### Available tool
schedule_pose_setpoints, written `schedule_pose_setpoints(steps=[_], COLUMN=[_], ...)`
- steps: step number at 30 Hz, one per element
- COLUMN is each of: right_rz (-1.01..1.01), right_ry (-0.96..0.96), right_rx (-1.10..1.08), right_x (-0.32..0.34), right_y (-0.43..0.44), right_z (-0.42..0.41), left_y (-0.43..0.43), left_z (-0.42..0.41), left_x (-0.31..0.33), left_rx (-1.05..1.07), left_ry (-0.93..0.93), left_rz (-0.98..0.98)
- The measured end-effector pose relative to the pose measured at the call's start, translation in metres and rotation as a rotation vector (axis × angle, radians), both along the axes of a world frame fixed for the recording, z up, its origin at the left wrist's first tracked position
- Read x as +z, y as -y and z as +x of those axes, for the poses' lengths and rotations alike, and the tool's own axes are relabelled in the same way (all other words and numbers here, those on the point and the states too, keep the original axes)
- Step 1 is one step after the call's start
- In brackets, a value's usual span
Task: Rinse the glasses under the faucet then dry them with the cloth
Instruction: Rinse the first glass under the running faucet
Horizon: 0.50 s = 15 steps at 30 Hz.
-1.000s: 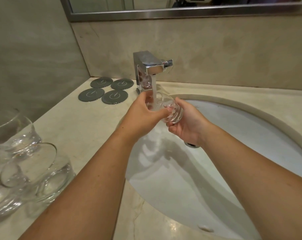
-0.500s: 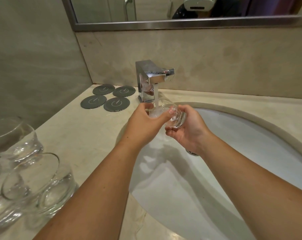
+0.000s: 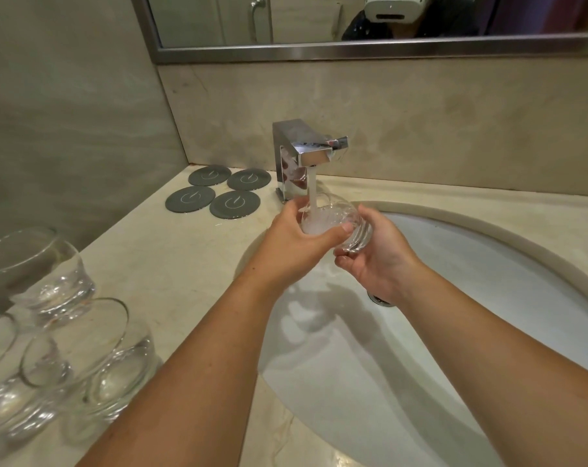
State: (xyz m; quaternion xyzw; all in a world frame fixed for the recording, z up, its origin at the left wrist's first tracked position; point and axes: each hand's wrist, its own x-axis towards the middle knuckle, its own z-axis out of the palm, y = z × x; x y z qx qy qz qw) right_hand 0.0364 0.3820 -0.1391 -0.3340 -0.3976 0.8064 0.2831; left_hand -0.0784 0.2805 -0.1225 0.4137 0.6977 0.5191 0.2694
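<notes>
A clear glass (image 3: 336, 219) is tilted under the chrome faucet (image 3: 302, 156), and running water pours into its mouth. My left hand (image 3: 292, 244) grips the glass at its rim side, thumb across the front. My right hand (image 3: 377, 257) cups the thick base from the right and below. Both hands hover over the white sink (image 3: 488, 298). Several more clear glasses (image 3: 60, 284) stand on the counter at the left. No cloth is in view.
Four dark round coasters (image 3: 223, 193) lie on the beige counter (image 3: 171, 264) left of the faucet. A mirror (image 3: 353, 21) hangs on the wall above. The sink drain (image 3: 380, 299) shows under my right wrist.
The glass has stayed under the running water with both hands holding it. The camera view has tilted upward, so everything sits lower in frame.
</notes>
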Motion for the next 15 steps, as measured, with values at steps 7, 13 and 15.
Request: schedule_pose_setpoints(steps=[7, 13, 15], right_rz=[-0.011, 0.014, 0.005], right_ry=[-0.046, 0.07, 0.047], right_rx=[0.022, 0.053, 0.021], right_x=[0.0002, 0.003, 0.0037], right_y=[0.0032, 0.0032, 0.0028], right_z=[-0.0028, 0.0044, 0.0037], left_y=[0.001, 0.0039, 0.0028], left_z=[0.0039, 0.0017, 0.001], left_x=[0.0049, 0.0038, 0.0028], left_rx=[0.111, 0.024, -0.009], left_ry=[-0.017, -0.046, -0.021], left_rz=[-0.02, 0.012, 0.006])
